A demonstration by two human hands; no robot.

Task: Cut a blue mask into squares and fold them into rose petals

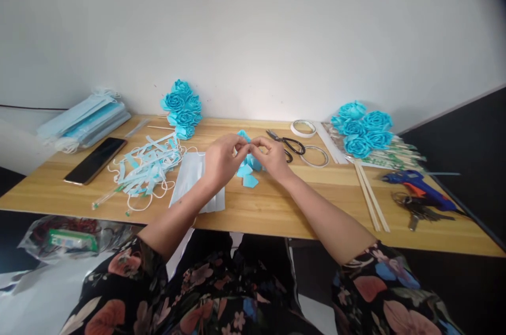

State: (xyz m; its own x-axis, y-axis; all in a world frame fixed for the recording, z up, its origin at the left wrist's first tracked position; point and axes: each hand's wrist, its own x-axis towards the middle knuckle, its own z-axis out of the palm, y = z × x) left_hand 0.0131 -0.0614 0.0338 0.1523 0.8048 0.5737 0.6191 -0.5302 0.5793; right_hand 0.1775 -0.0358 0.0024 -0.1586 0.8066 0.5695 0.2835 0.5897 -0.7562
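My left hand and my right hand meet over the middle of the wooden table. Both pinch a small blue fabric piece between their fingertips. Loose blue cut pieces lie on the table just under the hands. A white face mask lies flat beneath my left wrist. Black scissors rest just behind my right hand.
Blue fabric roses stand at the back left and back right. Cut mask strips, a phone and stacked masks are left. Tape rolls, wooden sticks, a blue glue gun and keys are right.
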